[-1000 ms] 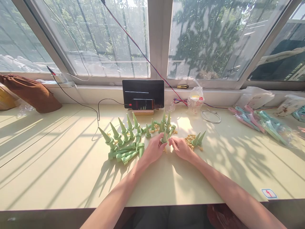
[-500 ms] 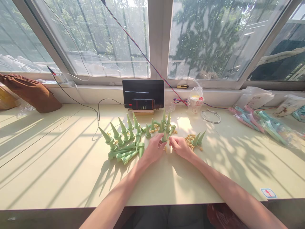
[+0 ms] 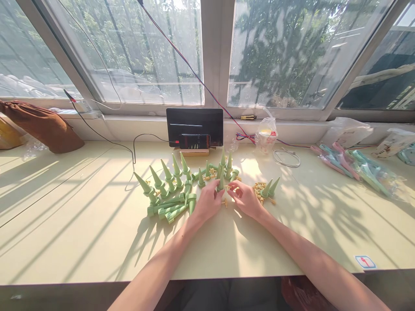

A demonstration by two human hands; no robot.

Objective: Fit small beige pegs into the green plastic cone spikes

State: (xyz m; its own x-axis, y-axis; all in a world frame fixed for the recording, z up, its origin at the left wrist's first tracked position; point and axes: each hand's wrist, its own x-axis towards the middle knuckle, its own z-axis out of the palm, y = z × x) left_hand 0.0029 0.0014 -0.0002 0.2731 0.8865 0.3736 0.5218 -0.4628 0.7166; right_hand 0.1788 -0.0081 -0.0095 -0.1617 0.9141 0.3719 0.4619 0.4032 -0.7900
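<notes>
My left hand (image 3: pixel 209 199) is closed around a green plastic plant-watering spike (image 3: pixel 221 183), its point upward. A small yellow valve (image 3: pixel 227 187) sticks out from the spike's right side. Close to this valve is my right hand (image 3: pixel 244 198), thumb and forefinger apart; whether a fingertip touches it I cannot tell. Another yellow valve (image 3: pixel 225 202) lies on the table just below the hands. Right of my right hand, two green cones (image 3: pixel 270 188) stand by a pile of yellow valves (image 3: pixel 258 190). Several upright green spikes (image 3: pixel 167 176) and ribbed green tubes (image 3: pixel 171 208) are to the left.
A tablet (image 3: pixel 194 119) with a phone (image 3: pixel 195 141) before it stands at the back on the pale table (image 3: pixel 207 259). A bagged cup (image 3: pixel 266 134), a coiled cable (image 3: pixel 287 158) and pink and green bagged items (image 3: pixel 363 168) lie rightward. A brown pouch (image 3: pixel 48 127) is far left.
The spike in my left hand has shifted slightly left and now stands more upright. My right thumb and forefinger have spread from a pinch beside the yellow valve.
</notes>
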